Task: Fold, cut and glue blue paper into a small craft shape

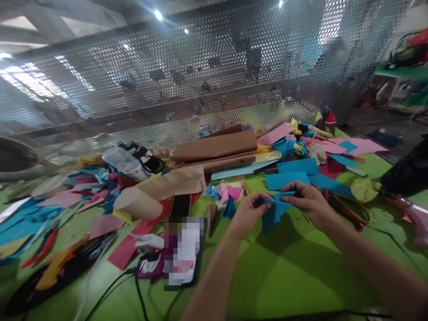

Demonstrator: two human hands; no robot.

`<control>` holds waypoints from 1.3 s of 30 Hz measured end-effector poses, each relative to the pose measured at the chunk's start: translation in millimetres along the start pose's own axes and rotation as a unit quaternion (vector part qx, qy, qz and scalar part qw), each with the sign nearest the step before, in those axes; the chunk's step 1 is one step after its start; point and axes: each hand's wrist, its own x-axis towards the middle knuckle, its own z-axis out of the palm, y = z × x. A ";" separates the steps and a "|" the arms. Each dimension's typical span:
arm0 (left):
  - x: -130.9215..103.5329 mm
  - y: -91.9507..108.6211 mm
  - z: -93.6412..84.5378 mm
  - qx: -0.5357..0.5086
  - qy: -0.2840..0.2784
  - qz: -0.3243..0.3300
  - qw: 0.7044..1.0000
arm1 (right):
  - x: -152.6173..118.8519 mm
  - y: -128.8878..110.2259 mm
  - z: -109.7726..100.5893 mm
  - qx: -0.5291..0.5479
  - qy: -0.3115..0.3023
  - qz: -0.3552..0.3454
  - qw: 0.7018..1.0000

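A piece of blue paper, folded into a pointed shape with its tip down, is held above the green table. My left hand pinches its left upper edge between thumb and fingers. At the right upper corner my right hand grips the same paper between thumb and forefinger. Beyond the hands lie flat blue paper strips. A small blue paper cone stands left of my left hand, near a brown paper cone and a bag with pink and blue pieces.
A phone and a purple device with cables lie at the left. Scissors with yellow handles are at the right. Brown paper is stacked before a perforated metal screen. A yellow glue gun rests far left.
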 end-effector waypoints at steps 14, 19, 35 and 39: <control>2.0 -4.3 -1.2 0.067 0.011 0.017 0.998 | 0.9 -0.1 2.3 -0.082 0.012 -0.069 0.994; 2.5 -7.1 -2.0 0.119 0.032 0.053 0.991 | -2.9 -8.1 4.8 -0.065 0.013 -0.027 0.997; 0.1 -4.6 2.3 0.124 0.039 0.066 0.989 | -1.6 0.8 3.5 -0.018 0.030 0.008 0.999; -0.3 -1.8 2.4 0.125 0.037 0.062 0.989 | -1.9 -0.4 4.0 -0.017 0.025 -0.008 1.000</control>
